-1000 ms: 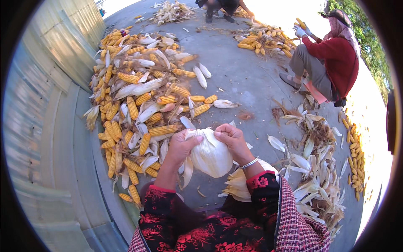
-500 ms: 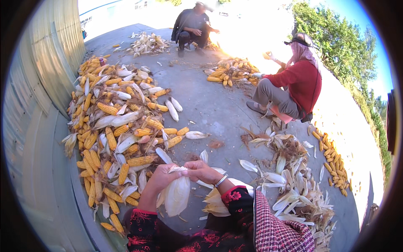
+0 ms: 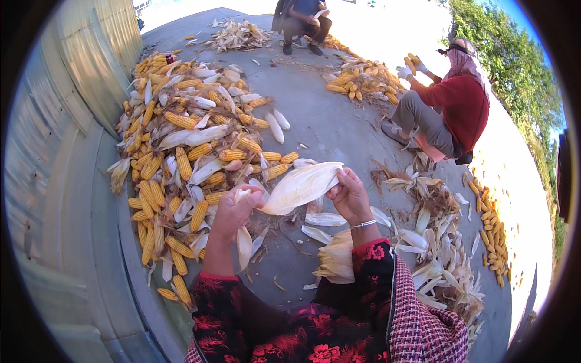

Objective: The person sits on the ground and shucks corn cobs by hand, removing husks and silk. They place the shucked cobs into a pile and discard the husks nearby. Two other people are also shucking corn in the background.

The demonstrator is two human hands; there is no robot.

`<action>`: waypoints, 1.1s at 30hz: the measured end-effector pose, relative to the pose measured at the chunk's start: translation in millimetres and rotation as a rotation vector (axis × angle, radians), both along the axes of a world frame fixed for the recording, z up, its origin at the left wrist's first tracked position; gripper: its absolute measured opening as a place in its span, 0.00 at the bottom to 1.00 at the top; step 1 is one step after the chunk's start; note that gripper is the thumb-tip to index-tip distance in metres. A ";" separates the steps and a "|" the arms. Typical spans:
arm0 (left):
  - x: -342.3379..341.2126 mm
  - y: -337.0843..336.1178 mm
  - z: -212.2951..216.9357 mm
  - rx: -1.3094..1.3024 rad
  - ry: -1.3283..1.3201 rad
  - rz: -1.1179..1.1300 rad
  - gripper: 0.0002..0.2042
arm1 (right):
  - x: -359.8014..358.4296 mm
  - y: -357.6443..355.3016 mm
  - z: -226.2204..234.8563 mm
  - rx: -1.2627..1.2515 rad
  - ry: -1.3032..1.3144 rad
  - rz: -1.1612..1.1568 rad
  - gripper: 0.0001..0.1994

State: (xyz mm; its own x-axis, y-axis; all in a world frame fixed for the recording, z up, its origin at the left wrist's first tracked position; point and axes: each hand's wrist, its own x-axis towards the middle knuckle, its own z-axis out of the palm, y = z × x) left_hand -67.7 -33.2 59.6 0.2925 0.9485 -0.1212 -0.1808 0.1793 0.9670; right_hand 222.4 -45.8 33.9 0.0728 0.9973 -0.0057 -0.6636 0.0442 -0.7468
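Note:
A pale, papery corn husk (image 3: 299, 187) is stretched out between my two hands above the concrete. Its left end is in my left hand (image 3: 237, 210), whose fingers are closed round it; another strip of husk hangs below that hand. My right hand (image 3: 350, 195), with a silver bracelet at the wrist, pinches the husk's upper right end. Whether any cob lies within my left fist is hidden. Just below my right hand, a bundle of dry husks (image 3: 337, 257) rests by my lap. Loose husk pieces (image 3: 325, 219) lie on the ground between my hands.
A large heap of yellow corn ears (image 3: 181, 163), mixed with husks, lies left along the metal wall (image 3: 66, 151). Stripped husks (image 3: 439, 242) are piled right, beside a row of ears (image 3: 493, 233). Two people (image 3: 451, 103) crouch farther off near more corn.
My hands have drawn apart, the right one moving right and up with the husk's end. The husk, which hung down, now spans between them. The red-sleeved person's hands have come together around corn.

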 end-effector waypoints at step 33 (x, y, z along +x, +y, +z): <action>143.6 -160.0 -76.7 1.136 0.824 -0.589 0.33 | 50.0 -83.2 72.1 0.303 0.237 -0.151 0.09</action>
